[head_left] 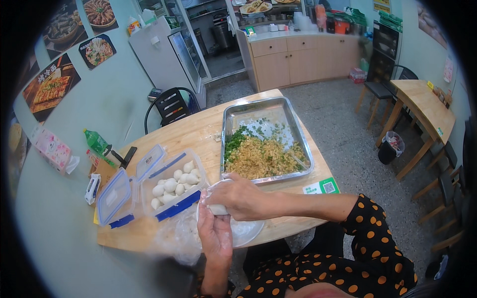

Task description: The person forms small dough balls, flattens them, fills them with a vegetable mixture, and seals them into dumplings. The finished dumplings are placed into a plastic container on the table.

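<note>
both my hands are together over the near side of the wooden bench (198, 136), at the piece of white dough (217, 209). left hand (216, 233): palm turned up, fingers partly curled, cupping the dough from beneath; white smears on the skin. right hand (244, 197): bent over from the right, fingers folded in on top of the dough, knuckles up. its fingertips are hidden, so i can't make out how tightly they pinch.

just beyond my right hand, a metal tray (294, 113). in its nearer part, a heap of crumbly yellowish filling (263, 158); chopped greens (232, 144) lie along the left and far side of the heap. bare metal shows toward the far end.

left of my hands, a clear box (196, 197) with blue edging, holding a cluster of rounded white dough balls (170, 185). a clear lid (114, 195) leans out on its left. below the box, a crumpled clear bag (185, 238), near my left hand. a pale round plate (250, 232) lies partly under my hands. right of them, near the tray's corner, a green-and-white card (322, 187).
</note>
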`<action>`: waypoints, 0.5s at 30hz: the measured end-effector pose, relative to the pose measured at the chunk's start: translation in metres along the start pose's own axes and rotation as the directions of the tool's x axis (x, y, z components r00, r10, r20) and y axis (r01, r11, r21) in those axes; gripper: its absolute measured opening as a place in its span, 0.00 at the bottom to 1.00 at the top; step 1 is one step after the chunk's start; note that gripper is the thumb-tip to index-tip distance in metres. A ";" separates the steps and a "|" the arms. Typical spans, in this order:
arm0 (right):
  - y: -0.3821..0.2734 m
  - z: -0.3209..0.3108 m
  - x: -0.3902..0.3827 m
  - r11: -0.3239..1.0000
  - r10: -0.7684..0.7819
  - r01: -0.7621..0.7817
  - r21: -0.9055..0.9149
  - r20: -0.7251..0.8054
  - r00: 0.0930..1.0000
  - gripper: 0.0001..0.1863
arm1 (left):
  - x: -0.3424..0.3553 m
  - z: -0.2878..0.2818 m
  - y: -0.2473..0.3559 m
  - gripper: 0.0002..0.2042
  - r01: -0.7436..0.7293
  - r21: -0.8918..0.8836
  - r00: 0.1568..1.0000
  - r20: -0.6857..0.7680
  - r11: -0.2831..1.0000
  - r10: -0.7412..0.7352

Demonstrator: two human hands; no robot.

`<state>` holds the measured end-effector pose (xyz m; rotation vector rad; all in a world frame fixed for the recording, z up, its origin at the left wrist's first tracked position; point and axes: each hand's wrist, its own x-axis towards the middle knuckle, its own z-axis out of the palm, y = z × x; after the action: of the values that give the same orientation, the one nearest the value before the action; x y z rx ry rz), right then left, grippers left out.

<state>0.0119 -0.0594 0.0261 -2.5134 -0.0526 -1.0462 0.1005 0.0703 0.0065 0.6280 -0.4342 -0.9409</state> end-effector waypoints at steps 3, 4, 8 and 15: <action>0.000 0.000 0.001 0.978 -0.060 0.066 -0.197 0.033 0.998 0.14 | 0.001 -0.001 -0.003 0.21 0.057 0.010 0.997 0.058 0.998 -0.057; 0.001 0.001 0.001 0.986 -0.058 0.068 -0.153 0.067 0.996 0.14 | 0.002 -0.003 -0.003 0.20 0.066 0.044 0.998 0.005 0.997 -0.066; 0.000 0.008 0.003 0.998 -0.057 0.058 -0.006 0.089 0.994 0.15 | 0.002 -0.010 -0.004 0.19 0.062 0.023 0.998 0.004 0.998 -0.062; 0.001 0.012 0.004 0.993 -0.012 -0.005 0.121 0.135 0.991 0.23 | 0.001 -0.017 -0.008 0.17 0.076 -0.071 0.997 -0.019 0.995 -0.078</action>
<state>0.0232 -0.0557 0.0208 -2.4710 -0.1551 -0.8465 0.1065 0.0710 -0.0119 0.5935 -0.3578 -1.0175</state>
